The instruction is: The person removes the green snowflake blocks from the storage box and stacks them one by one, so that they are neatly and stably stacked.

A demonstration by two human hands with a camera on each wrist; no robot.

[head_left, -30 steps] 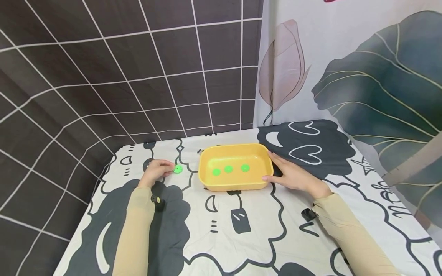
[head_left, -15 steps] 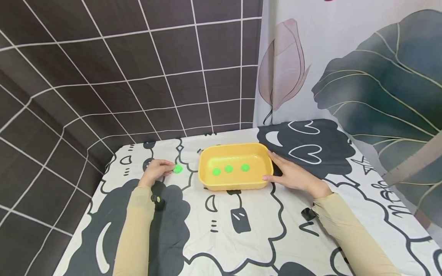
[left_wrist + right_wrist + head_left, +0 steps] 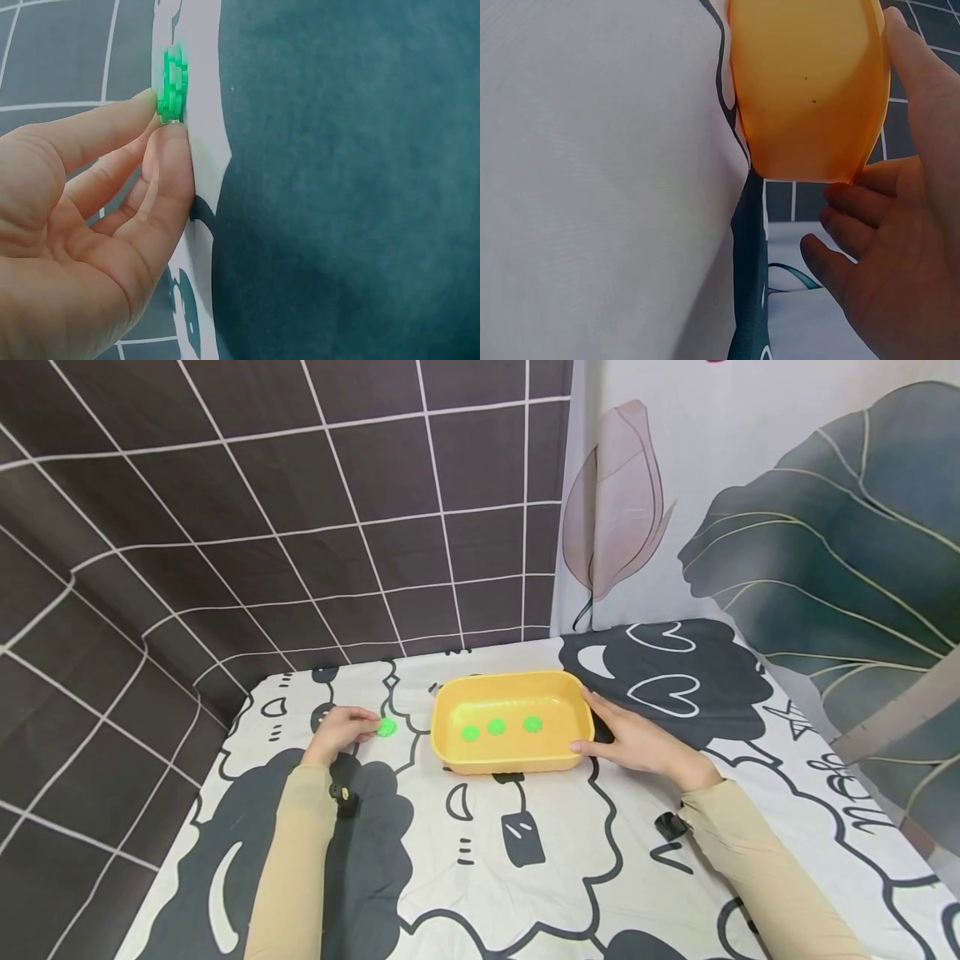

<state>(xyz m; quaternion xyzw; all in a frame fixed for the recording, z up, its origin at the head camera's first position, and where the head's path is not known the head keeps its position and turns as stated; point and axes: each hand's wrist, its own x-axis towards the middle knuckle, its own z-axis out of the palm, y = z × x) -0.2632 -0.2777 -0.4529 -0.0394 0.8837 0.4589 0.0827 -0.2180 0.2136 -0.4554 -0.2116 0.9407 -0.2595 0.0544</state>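
Note:
On the left, my left hand [image 3: 343,732] pinches a small green scalloped disc [image 3: 387,727] between thumb and fingertips, down at the patterned cloth. The left wrist view shows that green disc [image 3: 173,84] edge-on, with a toothed, layered rim; I cannot tell whether it is one piece or several stacked. A yellow rectangular basin [image 3: 514,763] stands at the centre, and 3 similar green discs [image 3: 497,727] lie in a loose row on its floor. At the basin's right end, my right hand [image 3: 637,739] holds it, thumb at the near corner and fingers at the far one.
Under everything spreads a black-and-white cartoon cloth [image 3: 555,893]. A dark curtain with white grid lines [image 3: 360,502] hangs behind and to the left. At the back right is a pale curtain with a large leaf print [image 3: 840,527].
Both hands and the basin stay in place. The pinched green disc looks slightly turned, and the folds of the dark curtain at far left have shifted.

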